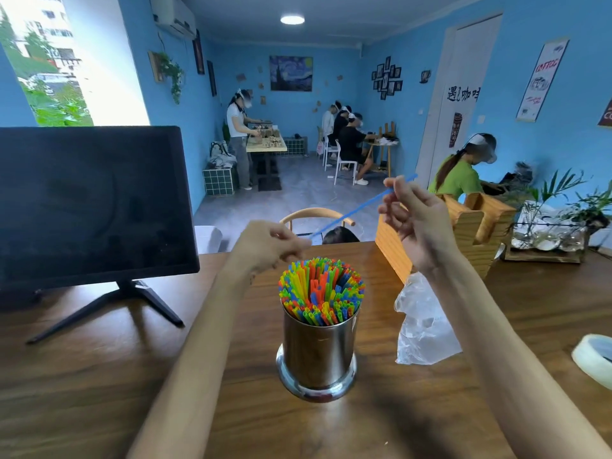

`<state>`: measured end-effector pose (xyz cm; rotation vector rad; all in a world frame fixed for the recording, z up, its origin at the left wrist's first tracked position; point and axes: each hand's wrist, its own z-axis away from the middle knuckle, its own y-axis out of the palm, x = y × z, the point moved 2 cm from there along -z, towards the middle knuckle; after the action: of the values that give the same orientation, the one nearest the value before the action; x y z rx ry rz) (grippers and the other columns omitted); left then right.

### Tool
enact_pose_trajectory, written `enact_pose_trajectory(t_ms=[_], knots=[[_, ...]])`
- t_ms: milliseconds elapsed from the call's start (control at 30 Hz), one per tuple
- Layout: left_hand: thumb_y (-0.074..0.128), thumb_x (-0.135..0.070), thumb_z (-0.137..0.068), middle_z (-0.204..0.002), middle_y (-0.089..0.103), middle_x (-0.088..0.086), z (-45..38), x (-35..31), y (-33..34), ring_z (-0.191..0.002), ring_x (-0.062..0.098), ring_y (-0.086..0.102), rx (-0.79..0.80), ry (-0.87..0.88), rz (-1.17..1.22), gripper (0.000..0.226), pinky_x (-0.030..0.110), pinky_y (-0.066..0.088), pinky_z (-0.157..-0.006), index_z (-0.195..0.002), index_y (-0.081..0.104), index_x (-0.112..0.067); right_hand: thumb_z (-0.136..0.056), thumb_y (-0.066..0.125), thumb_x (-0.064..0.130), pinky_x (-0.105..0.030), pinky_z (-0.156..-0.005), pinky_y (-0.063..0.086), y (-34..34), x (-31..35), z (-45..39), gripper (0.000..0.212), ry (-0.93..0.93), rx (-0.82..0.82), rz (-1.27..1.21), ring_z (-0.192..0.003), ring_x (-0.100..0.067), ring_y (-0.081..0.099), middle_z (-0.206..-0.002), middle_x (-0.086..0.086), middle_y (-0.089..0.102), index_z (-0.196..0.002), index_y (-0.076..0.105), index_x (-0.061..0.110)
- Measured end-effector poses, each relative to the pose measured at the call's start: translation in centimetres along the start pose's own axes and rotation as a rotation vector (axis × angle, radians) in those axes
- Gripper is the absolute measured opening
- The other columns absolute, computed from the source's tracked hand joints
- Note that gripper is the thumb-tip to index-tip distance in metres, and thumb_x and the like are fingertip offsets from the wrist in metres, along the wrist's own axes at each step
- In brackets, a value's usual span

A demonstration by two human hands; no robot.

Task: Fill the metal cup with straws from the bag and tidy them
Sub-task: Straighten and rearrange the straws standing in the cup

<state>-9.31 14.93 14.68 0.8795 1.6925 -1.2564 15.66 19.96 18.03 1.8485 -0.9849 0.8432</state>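
A shiny metal cup (318, 352) stands upright on the wooden table (99, 385), packed with several red, blue, green and yellow straws (321, 289). Above and behind it, one long blue straw (359, 208) is held slanted between both hands. My left hand (268, 245) pinches its lower end just above the cup's left rim. My right hand (415, 217) grips its upper part, higher and to the right. A crumpled clear plastic bag (422, 323) lies on the table right of the cup, partly behind my right forearm.
A dark monitor (89, 203) on a stand fills the left of the table. A wooden holder (470, 226) and a glass plant dish (549, 240) sit at the back right. A tape roll (596, 359) lies at the right edge. People work at tables beyond.
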Motion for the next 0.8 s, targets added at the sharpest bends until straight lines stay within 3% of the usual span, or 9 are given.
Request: enact_pose_trajectory(t_ms=[67,167,267,367,433,533,600,667,800], knots=[[0.086,-0.042,-0.078,-0.060,0.070,-0.004,0.0,0.8,0.8,-0.053,0.003,0.054,0.074,-0.019,-0.162,0.025,0.019,0.042,-0.052,-0.071,0.077,-0.020,-0.091,0.067,0.035,-0.019,-0.068,0.053,0.9,0.5,-0.1,0.017,-0.109,0.022,0.180,-0.071,-0.007,0.064,-0.075,0.008,0.067,-0.086,0.078,0.023],[0.085,-0.044,-0.081,-0.062,0.059,-0.008,-0.2,1.7,0.9,-0.063,0.008,0.053,0.010,-0.008,-0.232,0.025,0.027,0.039,-0.058,-0.070,0.073,-0.024,-0.102,0.058,0.022,-0.025,-0.073,0.058,2.5,0.5,-0.1,0.015,-0.226,0.081,0.373,-0.083,-0.016,0.073,-0.091,0.001,0.073,-0.096,0.069,0.012],[0.075,-0.039,-0.091,-0.072,0.060,-0.008,-0.2,2.3,0.9,-0.072,0.011,0.057,-0.002,-0.019,-0.290,0.019,0.028,0.040,-0.060,-0.077,0.067,-0.029,-0.103,0.057,0.014,-0.034,-0.071,0.062,3.2,-0.6,0.4,0.012,-0.242,0.144,0.511,-0.079,-0.017,0.074,-0.087,-0.003,0.073,-0.109,0.067,0.014],[0.067,-0.038,-0.096,-0.082,0.066,-0.006,-0.2,2.8,0.5,-0.081,0.014,0.061,-0.048,-0.037,-0.303,0.012,0.029,0.046,-0.067,-0.087,0.066,-0.031,-0.100,0.062,0.013,-0.033,-0.070,0.063,3.7,-3.0,1.6,0.034,-0.200,0.230,0.641,-0.076,-0.017,0.075,-0.087,-0.005,0.076,-0.131,0.056,0.027],[0.068,-0.038,-0.097,-0.085,0.071,-0.002,-0.2,3.2,0.2,-0.080,0.016,0.062,-0.004,-0.059,-0.290,0.016,0.033,0.052,-0.075,-0.088,0.072,-0.026,-0.099,0.065,0.017,-0.034,-0.069,0.063,3.6,-4.7,2.3,0.036,-0.160,0.267,0.742,-0.072,-0.018,0.075,-0.087,-0.004,0.076,-0.130,0.050,0.030],[0.077,-0.037,-0.091,-0.081,0.074,-0.003,0.3,3.4,0.2,-0.073,0.014,0.066,0.070,-0.070,-0.252,0.015,0.029,0.052,-0.066,-0.079,0.077,-0.026,-0.099,0.065,0.028,-0.033,-0.071,0.060,2.9,-6.4,2.4,0.013,-0.189,0.339,1.054,-0.081,-0.011,0.071,-0.095,0.001,0.075,-0.112,0.066,0.024],[0.081,-0.032,-0.087,-0.082,0.076,-0.003,0.5,3.3,0.2,-0.077,0.015,0.069,0.054,-0.052,-0.237,0.012,0.030,0.055,-0.068,-0.077,0.078,-0.027,-0.099,0.064,0.034,-0.031,-0.075,0.055,2.5,-7.2,2.2,0.021,-0.167,0.404,1.157,-0.088,-0.008,0.066,-0.101,0.002,0.074,-0.108,0.076,0.020],[0.084,-0.030,-0.085,-0.082,0.077,-0.003,0.5,3.3,0.1,-0.079,0.014,0.070,0.019,-0.046,-0.247,0.009,0.029,0.055,-0.069,-0.077,0.080,-0.027,-0.101,0.060,0.039,-0.032,-0.078,0.054,2.2,-7.5,2.1,0.029,-0.125,0.431,1.156,-0.091,-0.009,0.064,-0.104,0.001,0.071,-0.108,0.079,0.018],[0.086,-0.028,-0.081,-0.078,0.075,-0.011,0.6,3.2,0.0,-0.072,0.003,0.068,-0.031,-0.056,-0.228,0.011,0.012,0.046,-0.052,-0.076,0.078,-0.032,-0.104,0.054,0.042,-0.023,-0.076,0.050,2.1,-7.7,0.9,0.032,-0.077,0.353,1.003,-0.096,-0.005,0.065,-0.105,0.005,0.073,-0.113,0.077,0.020]])
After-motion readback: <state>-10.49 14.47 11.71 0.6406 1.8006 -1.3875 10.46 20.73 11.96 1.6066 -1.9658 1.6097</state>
